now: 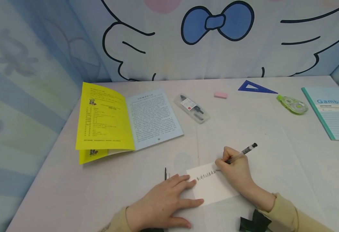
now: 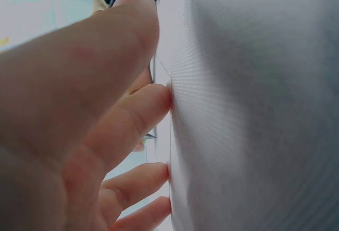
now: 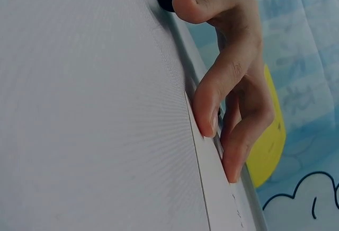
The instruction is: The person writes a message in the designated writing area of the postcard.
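Note:
A black-capped pen (image 1: 249, 148) is pinched between the thumb and fingers of my right hand (image 1: 240, 172), its tip end down at a small white sheet of paper (image 1: 213, 191). One line of handwritten characters (image 1: 206, 175) runs along the sheet's upper part, up to the right hand. Spread flat, my left hand (image 1: 167, 201) rests its fingertips on the sheet's left edge. The right wrist view also has the left hand's fingers (image 3: 212, 90) pressing that paper. Beyond the left hand stands out the end of a second pen (image 1: 165, 174), mostly hidden.
An open yellow-covered booklet (image 1: 105, 119) lies at the left, beside a clear case with a compass (image 1: 192, 108). Farther back are a pink eraser (image 1: 220, 95) and a blue set square (image 1: 256, 87). Green correction tape (image 1: 292, 104) and a notebook (image 1: 332, 112) lie at the right.

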`<state>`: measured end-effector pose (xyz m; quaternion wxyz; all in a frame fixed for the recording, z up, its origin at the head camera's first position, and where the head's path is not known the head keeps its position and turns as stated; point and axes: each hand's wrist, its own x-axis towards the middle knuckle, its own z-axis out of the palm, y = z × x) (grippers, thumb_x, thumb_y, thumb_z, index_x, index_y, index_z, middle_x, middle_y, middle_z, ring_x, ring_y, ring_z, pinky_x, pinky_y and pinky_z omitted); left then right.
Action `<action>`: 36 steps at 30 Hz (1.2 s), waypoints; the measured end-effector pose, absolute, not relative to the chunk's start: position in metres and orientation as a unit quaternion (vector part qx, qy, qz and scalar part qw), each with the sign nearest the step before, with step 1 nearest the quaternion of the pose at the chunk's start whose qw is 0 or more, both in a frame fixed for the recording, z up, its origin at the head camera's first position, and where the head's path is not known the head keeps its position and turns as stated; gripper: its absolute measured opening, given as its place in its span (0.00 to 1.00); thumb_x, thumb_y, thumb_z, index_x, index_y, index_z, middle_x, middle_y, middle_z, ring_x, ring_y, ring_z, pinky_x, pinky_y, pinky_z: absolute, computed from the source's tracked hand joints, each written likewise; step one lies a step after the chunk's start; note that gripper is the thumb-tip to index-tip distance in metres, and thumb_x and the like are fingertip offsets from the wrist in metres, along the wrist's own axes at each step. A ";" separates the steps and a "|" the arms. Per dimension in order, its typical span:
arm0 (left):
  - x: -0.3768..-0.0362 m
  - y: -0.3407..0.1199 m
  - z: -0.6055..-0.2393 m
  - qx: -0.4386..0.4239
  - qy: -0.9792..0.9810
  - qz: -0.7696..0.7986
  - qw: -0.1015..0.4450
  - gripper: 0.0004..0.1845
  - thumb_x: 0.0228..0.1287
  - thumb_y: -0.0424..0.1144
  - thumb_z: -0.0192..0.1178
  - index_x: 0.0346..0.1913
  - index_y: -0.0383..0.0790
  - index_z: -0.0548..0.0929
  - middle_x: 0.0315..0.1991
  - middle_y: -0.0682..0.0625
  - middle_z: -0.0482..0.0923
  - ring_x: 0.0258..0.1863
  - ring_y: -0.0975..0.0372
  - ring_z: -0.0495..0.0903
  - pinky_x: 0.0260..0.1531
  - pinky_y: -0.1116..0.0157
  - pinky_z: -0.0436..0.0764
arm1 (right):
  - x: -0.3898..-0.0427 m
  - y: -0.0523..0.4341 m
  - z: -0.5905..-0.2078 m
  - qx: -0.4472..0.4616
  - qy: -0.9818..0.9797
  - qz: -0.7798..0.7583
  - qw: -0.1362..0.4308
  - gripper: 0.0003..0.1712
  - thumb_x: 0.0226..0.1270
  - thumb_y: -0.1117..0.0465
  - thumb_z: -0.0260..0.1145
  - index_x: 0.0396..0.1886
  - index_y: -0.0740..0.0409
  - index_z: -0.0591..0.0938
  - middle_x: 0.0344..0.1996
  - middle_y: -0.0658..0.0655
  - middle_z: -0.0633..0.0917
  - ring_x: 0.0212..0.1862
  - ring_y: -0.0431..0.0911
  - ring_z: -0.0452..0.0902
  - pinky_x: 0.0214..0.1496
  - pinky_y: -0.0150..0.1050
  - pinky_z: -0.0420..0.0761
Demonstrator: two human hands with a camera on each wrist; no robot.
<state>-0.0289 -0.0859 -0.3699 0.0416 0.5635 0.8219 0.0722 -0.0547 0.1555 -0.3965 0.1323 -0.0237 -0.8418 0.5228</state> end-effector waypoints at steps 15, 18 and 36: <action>-0.029 -0.086 -0.370 0.561 0.823 0.075 0.045 0.30 0.59 0.67 0.47 0.64 0.63 0.69 0.66 0.48 0.62 0.67 0.54 0.59 0.62 0.54 0.66 | -0.055 0.155 -0.397 -0.026 -0.841 0.521 0.144 0.21 0.41 0.81 0.59 0.08 0.59 0.60 0.10 0.44 0.56 0.16 0.32 0.50 0.15 0.27 0.52; -0.030 -0.086 -0.369 0.560 0.823 0.080 0.054 0.31 0.59 0.67 0.46 0.64 0.63 0.68 0.67 0.49 0.61 0.67 0.55 0.59 0.62 0.54 0.65 | -0.055 0.156 -0.397 -0.022 -0.839 0.526 0.137 0.21 0.40 0.82 0.58 0.08 0.59 0.59 0.10 0.44 0.55 0.16 0.32 0.50 0.15 0.26 0.51; -0.028 -0.087 -0.368 0.557 0.825 0.071 0.052 0.31 0.59 0.67 0.47 0.64 0.63 0.68 0.66 0.48 0.61 0.67 0.54 0.58 0.63 0.54 0.64 | -0.050 0.146 -0.378 -0.011 -0.839 0.528 0.133 0.21 0.40 0.84 0.54 0.09 0.60 0.57 0.10 0.45 0.53 0.15 0.29 0.45 0.15 0.24 0.48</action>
